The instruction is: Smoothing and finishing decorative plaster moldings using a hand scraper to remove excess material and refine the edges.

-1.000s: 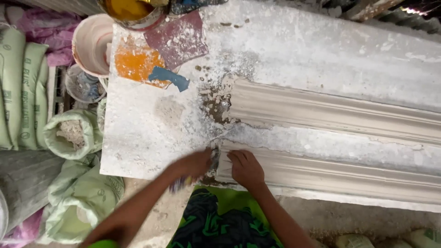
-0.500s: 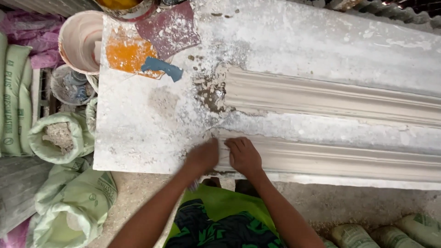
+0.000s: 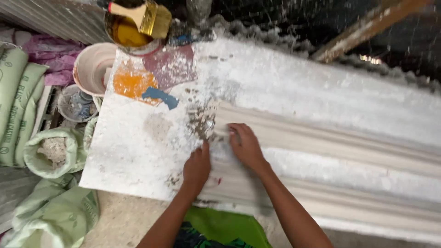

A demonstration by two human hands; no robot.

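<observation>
Both palms flat, gripping nothing: left hand [image 3: 197, 166] and right hand [image 3: 245, 146] pressed on the plaster moulding [image 3: 330, 142] end. Likely heavy, brittle, dusty; best supported from beneath, right of the hands.

two hands [image 3: 220, 158], two mouldings [image 3: 349, 142] (plaster), three sacks [image 3: 50, 151]

Both hands lay flat on the plaster moulding [image 3: 330, 147] at its left end, left hand [image 3: 197, 166] beside right hand [image 3: 245, 146], on the white counter [image 3: 133, 156]; a brush [image 3: 144, 16] rested in a yellow-filled tin beyond the counter's far-left corner
</observation>
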